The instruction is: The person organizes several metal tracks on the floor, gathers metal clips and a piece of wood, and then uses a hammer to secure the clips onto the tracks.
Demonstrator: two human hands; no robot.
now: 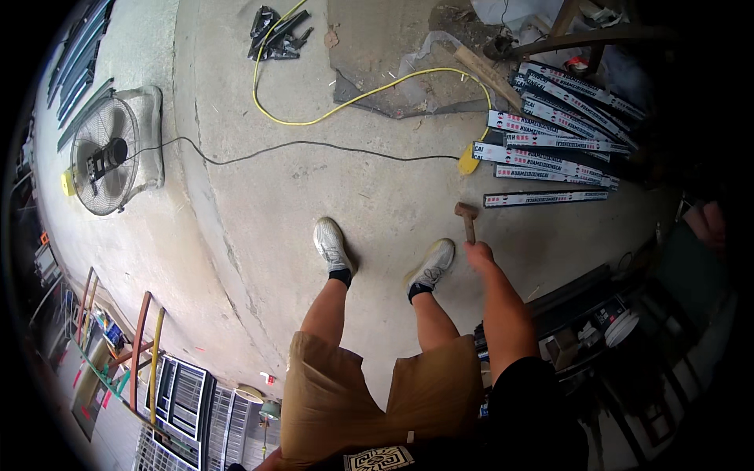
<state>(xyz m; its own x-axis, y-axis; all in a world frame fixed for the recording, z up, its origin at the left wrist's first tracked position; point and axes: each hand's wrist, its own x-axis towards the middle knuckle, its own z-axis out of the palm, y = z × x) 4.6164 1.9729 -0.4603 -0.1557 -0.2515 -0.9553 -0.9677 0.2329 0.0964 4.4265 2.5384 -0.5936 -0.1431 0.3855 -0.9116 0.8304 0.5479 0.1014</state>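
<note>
My right hand (478, 255) is wrapped round the wooden handle of a hammer (466, 215). The hammer's blocky head points away from me, above the concrete floor beside my right shoe. Just past it lies a dark metal strip with a printed white label (545, 198). Beyond that strip, a loose pile of similar labelled strips (559, 147) spreads to the right. Only a sliver of my left arm or hand (271, 460) shows at the lower edge, by my shorts; its fingers are hidden.
A yellow cable ends in a yellow socket block (468, 162) beside the pile. A black cord runs from it across the floor to a large fan (106, 155). Dark parts (280, 35) lie at the top. Metal frames (182, 396) stand lower left; a cluttered rack (581, 330) stands right.
</note>
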